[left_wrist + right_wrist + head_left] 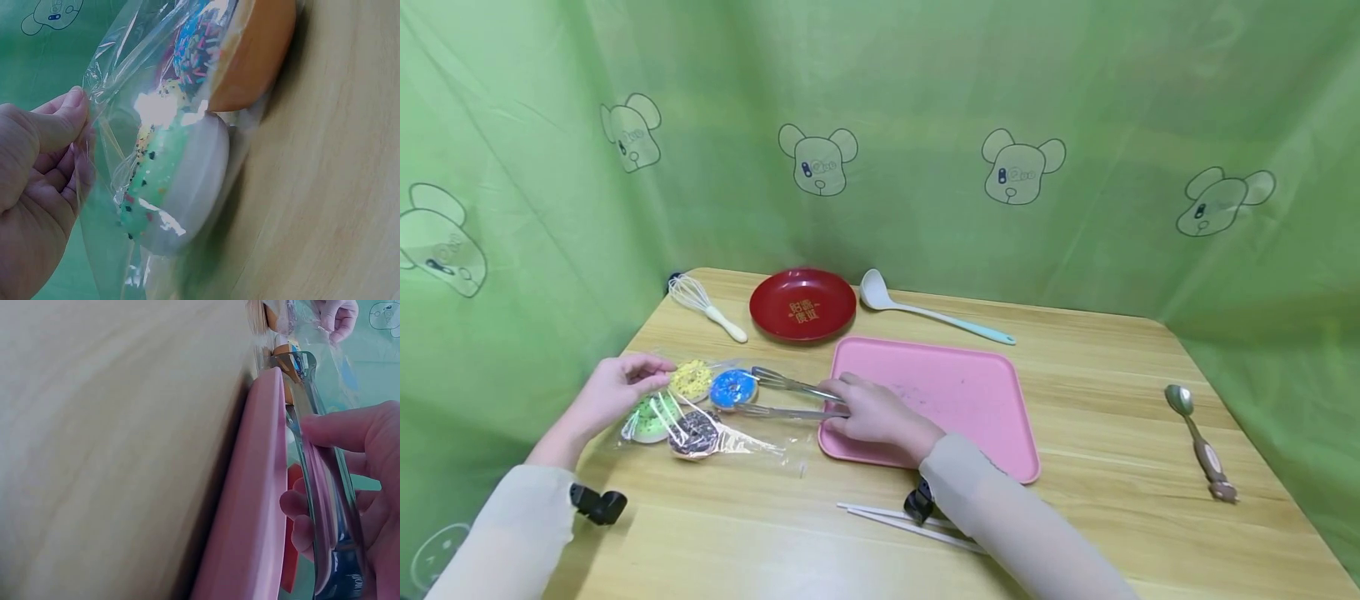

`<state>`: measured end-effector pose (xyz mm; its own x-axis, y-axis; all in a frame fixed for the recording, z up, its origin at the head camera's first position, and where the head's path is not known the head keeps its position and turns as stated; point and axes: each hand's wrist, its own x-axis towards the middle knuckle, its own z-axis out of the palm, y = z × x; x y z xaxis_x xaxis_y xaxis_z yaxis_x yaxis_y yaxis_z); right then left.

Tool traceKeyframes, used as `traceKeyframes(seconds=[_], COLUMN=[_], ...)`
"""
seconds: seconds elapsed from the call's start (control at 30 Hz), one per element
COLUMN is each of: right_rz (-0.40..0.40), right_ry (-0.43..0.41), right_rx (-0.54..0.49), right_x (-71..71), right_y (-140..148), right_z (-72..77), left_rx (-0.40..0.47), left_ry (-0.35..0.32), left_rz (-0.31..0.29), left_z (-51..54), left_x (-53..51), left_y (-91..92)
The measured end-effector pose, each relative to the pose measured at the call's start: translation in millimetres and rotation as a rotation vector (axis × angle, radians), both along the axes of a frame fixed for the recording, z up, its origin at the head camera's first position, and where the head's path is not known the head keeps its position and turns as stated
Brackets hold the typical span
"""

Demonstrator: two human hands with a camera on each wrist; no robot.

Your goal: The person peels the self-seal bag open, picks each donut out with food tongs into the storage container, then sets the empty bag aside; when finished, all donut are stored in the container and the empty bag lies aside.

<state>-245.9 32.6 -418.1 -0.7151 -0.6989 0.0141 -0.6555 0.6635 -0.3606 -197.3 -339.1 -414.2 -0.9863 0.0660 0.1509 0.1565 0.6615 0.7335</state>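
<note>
My left hand [621,390] pinches the edge of a clear plastic bag [106,81] at the table's left. Within the bag's outline lie a yellow donut [692,380], a green donut [652,418], a dark brown donut [695,434] and a blue donut [733,389]. My right hand [880,412] grips metal tongs [331,506] over the left part of a pink tray [955,392]. The tongs' two arms stand apart, pointing left, with one tip beside the blue donut. Whether the tips touch it or the bag, I cannot tell.
Behind the tray are a red plate [802,306], a whisk [706,307] and a ladle [925,312]. A spoon [1204,450] lies at the far right. White chopsticks [880,514] lie in front of the tray, partly under my right forearm. A green curtain [917,108] surrounds the table.
</note>
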Motion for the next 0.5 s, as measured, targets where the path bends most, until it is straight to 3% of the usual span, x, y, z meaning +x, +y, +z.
traceKeyframes(seconds=[0.5], right_rz=[0.022], right_ry=[0.025], right_rx=[0.021], right_x=[-2.9], right_y=[-0.7], right_z=[-1.0], left_rx=[-0.004], left_ry=[-0.001], left_rz=[0.000], left_z=[-1.0], left_x=[-1.6], left_y=[-0.7])
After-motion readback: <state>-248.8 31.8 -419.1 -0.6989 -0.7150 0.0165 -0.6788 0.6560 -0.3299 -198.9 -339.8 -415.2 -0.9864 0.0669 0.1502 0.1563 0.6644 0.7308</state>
